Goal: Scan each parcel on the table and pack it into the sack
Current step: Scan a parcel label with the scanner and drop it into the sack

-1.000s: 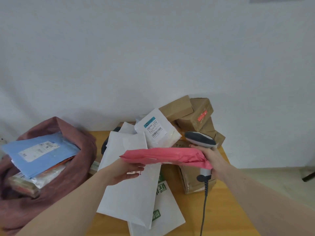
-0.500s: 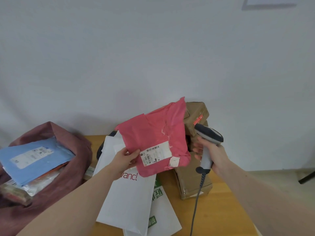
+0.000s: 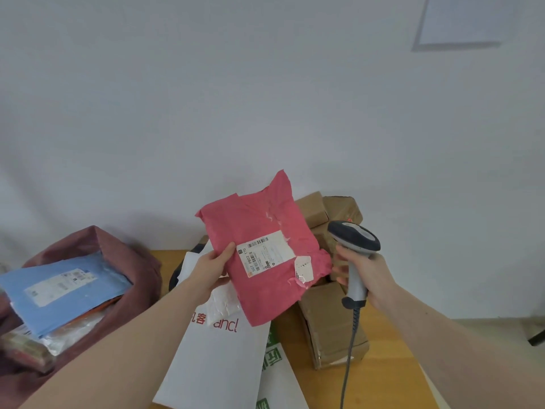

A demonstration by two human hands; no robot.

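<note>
A second ago we held the pink mailer (image 3: 265, 249) flat and edge-on between both hands; now our left hand (image 3: 211, 268) alone holds it upright, label (image 3: 265, 253) facing us. Our right hand (image 3: 364, 271) has let go of it and raised the barcode scanner (image 3: 354, 252) beside it.

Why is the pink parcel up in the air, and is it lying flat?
Not flat: the left hand holds the pink parcel up, tilted, label facing the camera, beside the scanner.
</note>
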